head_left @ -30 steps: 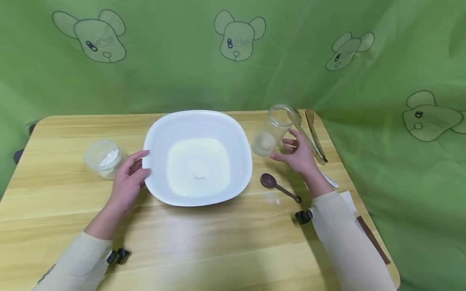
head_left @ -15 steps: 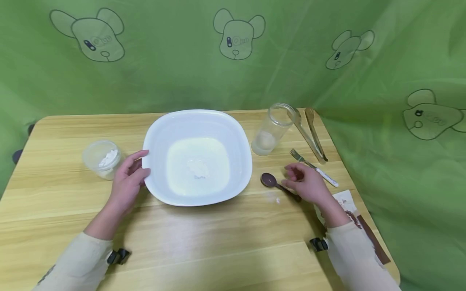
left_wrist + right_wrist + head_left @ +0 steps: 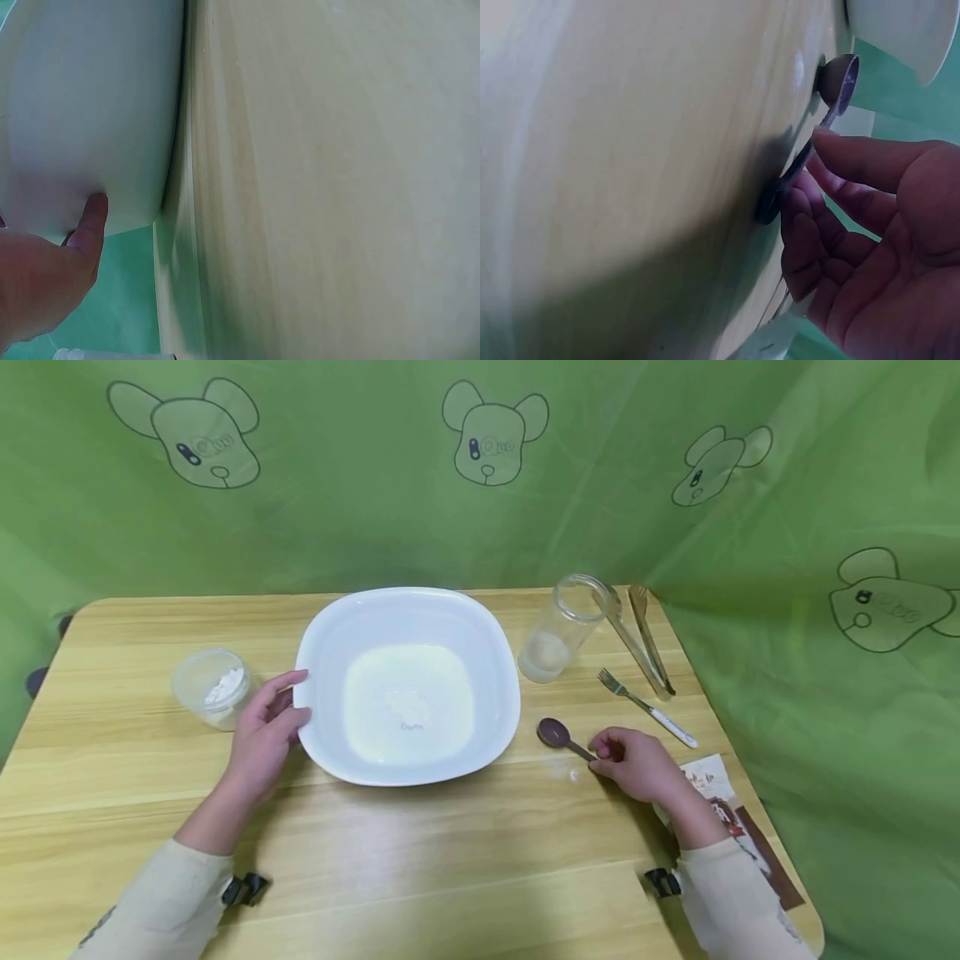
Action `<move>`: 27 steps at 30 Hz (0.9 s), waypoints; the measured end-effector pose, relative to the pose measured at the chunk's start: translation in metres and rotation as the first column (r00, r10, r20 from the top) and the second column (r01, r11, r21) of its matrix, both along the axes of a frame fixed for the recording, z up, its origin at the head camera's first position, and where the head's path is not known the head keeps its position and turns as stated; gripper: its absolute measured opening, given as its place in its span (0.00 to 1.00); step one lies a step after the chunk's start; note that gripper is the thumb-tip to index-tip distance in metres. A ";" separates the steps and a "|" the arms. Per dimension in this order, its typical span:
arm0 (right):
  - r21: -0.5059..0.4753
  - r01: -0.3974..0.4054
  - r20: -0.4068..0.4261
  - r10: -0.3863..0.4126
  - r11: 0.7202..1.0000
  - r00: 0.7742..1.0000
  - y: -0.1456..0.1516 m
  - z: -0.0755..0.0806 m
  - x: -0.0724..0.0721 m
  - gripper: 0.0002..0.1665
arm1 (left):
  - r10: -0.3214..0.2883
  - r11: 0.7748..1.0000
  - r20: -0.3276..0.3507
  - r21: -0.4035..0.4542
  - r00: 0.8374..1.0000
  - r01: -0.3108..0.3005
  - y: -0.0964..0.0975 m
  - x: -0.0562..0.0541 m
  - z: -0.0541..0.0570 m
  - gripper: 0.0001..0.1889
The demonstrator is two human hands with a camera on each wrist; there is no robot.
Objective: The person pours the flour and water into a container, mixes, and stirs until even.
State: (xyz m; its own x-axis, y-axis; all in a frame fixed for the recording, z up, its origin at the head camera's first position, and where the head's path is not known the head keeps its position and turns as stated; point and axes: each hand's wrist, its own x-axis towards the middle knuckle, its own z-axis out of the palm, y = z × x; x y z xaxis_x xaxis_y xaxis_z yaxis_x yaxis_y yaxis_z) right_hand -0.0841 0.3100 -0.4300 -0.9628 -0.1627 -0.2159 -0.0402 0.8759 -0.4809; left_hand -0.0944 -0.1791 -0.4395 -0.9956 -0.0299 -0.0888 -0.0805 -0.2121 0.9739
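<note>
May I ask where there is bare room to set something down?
Free: the near tabletop between the sleeves, in front of the white basin; and the strip left of the clear tub. Crowded: the right side, with glass jar, tongs, fork, packet, and the right hand pinching the spoon.

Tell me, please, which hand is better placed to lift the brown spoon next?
Probably the right hand: it pinches the brown spoon by its handle. The left hand holds the white basin at its left side, with the basin between it and the spoon.
</note>
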 end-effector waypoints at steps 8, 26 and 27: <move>0.004 0.002 0.063 -0.002 1.000 0.998 -0.003 -0.005 -0.001 0.06 | 0.000 1.000 0.005 0.009 1.000 0.000 -0.002 0.000 0.000 0.27; -0.242 0.002 0.102 0.023 0.970 0.995 -0.003 0.029 0.001 0.08 | -0.004 1.000 0.015 -0.010 1.000 0.004 -0.001 -0.002 -0.001 0.27; -0.259 0.010 0.094 0.015 0.966 0.995 -0.005 0.032 0.001 0.08 | -0.004 1.000 0.014 -0.010 1.000 0.004 -0.001 -0.002 -0.001 0.27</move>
State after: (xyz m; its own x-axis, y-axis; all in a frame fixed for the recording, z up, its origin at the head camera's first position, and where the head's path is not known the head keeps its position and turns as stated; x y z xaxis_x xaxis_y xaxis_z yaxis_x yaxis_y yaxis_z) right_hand -0.0833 0.3053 -0.3984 -0.9396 -0.2270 -0.2563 0.0148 0.7210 -0.6928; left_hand -0.0961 -0.1803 -0.4410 -0.9944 -0.0268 -0.1022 -0.0947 -0.2023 0.9747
